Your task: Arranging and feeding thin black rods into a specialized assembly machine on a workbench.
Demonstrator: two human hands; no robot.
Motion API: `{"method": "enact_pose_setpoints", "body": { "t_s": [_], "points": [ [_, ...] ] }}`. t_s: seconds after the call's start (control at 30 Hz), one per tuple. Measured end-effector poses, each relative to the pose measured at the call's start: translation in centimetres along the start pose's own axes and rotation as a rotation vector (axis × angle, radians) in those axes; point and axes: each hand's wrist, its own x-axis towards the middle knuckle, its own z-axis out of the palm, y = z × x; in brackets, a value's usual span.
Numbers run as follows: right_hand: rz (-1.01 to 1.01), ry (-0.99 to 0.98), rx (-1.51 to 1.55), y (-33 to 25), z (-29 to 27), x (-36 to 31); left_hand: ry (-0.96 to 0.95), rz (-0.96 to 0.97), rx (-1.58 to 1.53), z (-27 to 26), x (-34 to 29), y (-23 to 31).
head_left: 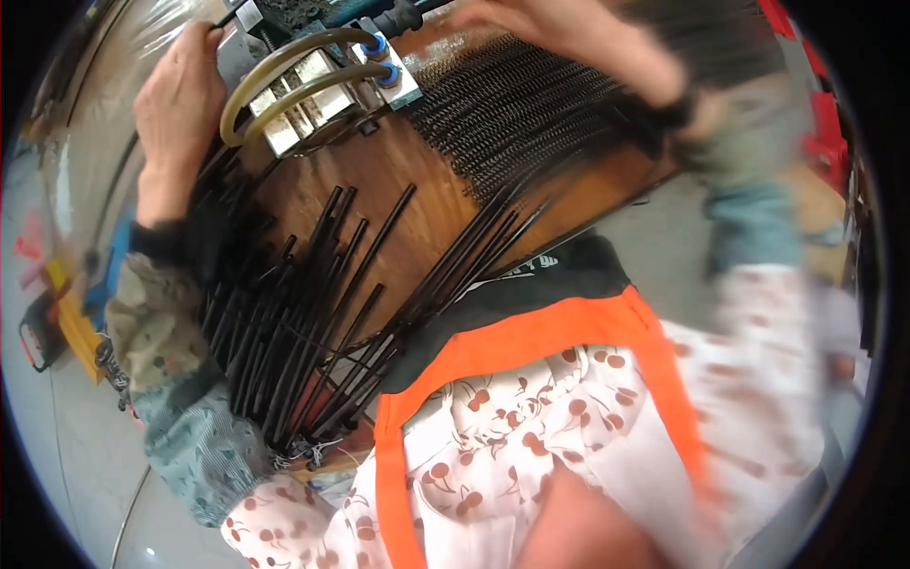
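Observation:
My left hand [180, 100] is at the upper left, beside a small metal machine [308, 100] with two yellowish hoses [284, 57] and blue fittings. Its fingers are closed on a thin black tube [227, 16] at the machine's far left corner. Across the top right reaches my right hand [517, 17], smeared by motion, above rows of dark coil springs [531, 104] on the wooden bench top. Whether it holds anything cannot be made out. Many black tubes [303, 322] lie in a loose bundle between my left forearm and my apron.
The brown wooden bench top [341, 180] shows between the machine and the tubes. A black cylinder [393, 19] sits behind the hoses. Red bins [825, 137] stand at the far right. Yellow and blue items [76, 318] are on the left, below bench level.

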Motion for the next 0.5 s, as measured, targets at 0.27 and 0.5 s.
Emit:
{"method": "enact_pose_setpoints", "body": {
  "t_s": [0.27,0.5],
  "points": [
    [-0.189,-0.46,-0.059,-7.8,4.0,-12.0,-0.009,-0.181,0.471,-4.0,-4.6,-0.1],
    [-0.116,-0.129,0.067,-2.4,3.2,-7.6,-0.273,-0.637,-0.626,-5.2,-9.1,25.5]
  ]
}}
